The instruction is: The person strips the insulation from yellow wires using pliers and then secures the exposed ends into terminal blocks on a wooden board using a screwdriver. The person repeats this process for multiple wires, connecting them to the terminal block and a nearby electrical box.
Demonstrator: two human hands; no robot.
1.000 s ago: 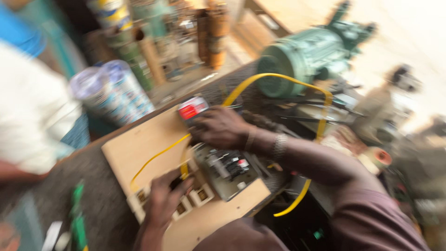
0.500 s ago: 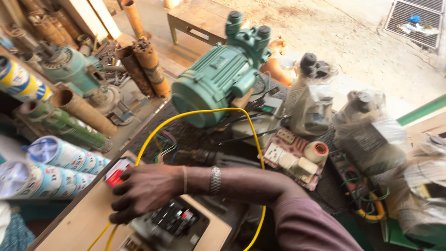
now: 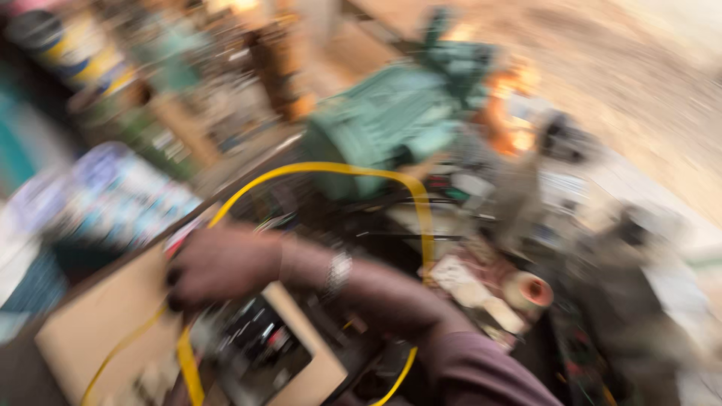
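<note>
The picture is heavily blurred. My right hand [image 3: 222, 267] lies with curled fingers on a pale wooden board [image 3: 98, 319], over a small red and grey part [image 3: 179, 234]. Whether it grips that part I cannot tell. A metal watch band [image 3: 338, 272] sits on the wrist. Just below the hand is a black switch unit [image 3: 256, 349] set into the board. A yellow cable [image 3: 338, 169] arches from the board over my forearm and comes down again at my sleeve. My left hand is out of view.
A large green motor [image 3: 395, 116] stands behind the cable loop. Blue patterned rolls [image 3: 113, 199] lie at the left. Right of my arm are a small board with a round orange part [image 3: 526, 289] and grey wrapped machines [image 3: 639, 293]. Rusty parts [image 3: 278, 68] stand at the back.
The view has swung and blurred. My right hand stays on the board near the red part. The left hand, seen one second ago at the board's lower edge, is no longer in view.
</note>
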